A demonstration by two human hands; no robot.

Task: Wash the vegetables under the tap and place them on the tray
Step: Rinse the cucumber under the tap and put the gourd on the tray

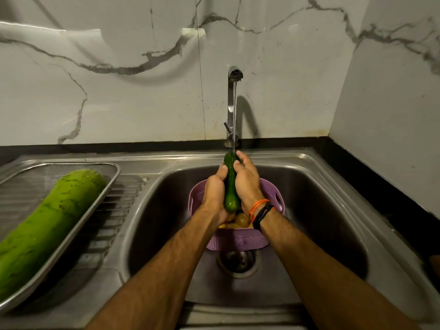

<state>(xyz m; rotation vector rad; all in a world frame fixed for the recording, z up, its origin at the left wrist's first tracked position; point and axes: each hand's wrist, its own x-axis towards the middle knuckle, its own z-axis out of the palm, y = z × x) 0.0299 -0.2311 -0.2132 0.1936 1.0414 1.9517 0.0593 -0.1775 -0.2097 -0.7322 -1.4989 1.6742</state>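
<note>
Reaching out over the steel sink (321,210), the person's two bare forearms come up from the near edge and meet above the middle of the basin. Below them, near the basin's front, sits the round drain (238,263). Just beyond it a lilac plastic basket (238,241) rests on the basin floor, with yellowish vegetables (240,220) showing inside between the wrists; what kind they are I cannot tell. Above the basket the left hand (215,186) and the right hand (246,182) clasp a dark green cucumber (231,184) from either side, fingers curled round it, its length running away from the person. The right wrist wears an orange thread (258,206) and a black band (262,215).

On the draining board at the sink's left side lies a metal mesh tray (112,177), and a large pale green gourd (47,225) lies slantwise along it, wet spots on its skin.

At the basin's far edge stands the tap (232,101), running; its thin stream (234,115) falls onto the cucumber's far tip. Behind it rises a white marble-patterned wall (119,79).
</note>
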